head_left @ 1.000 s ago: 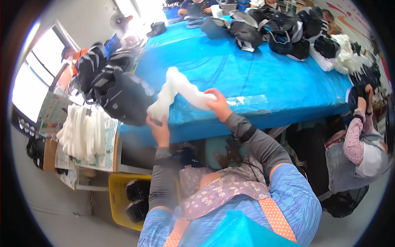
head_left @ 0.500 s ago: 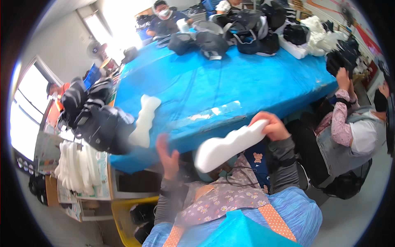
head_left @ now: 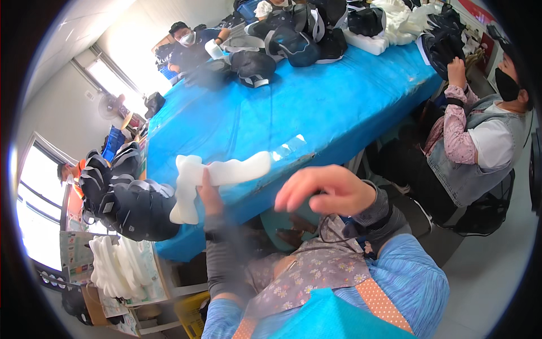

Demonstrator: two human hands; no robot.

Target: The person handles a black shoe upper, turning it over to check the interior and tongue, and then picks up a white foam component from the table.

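Two white wavy-edged foam pieces are at the table's left front. One foam piece [head_left: 243,169] points out to the right; its left end meets an upright foam piece [head_left: 185,198]. My left hand [head_left: 209,195] grips the right-pointing piece near that meeting point, some of its fingers hidden behind the foam. Before my apron, my right hand [head_left: 333,189] hovers with fingers stretched out and thumb apart, nothing in it. Left of the foam, black shoes [head_left: 138,206] are heaped at the table's corner.
A blue-covered table [head_left: 339,96] spreads ahead, with black shoes [head_left: 299,42] piled along its far side. More white foam pieces [head_left: 116,268] stand on a lower-left shelf. A co-worker [head_left: 474,135] sits at right handling a black shoe; another person [head_left: 189,48] is at the far left.
The foam piece has passed from my right hand to my left, over by the upright piece. My right hand has let go and moved left. The view has shifted somewhat.
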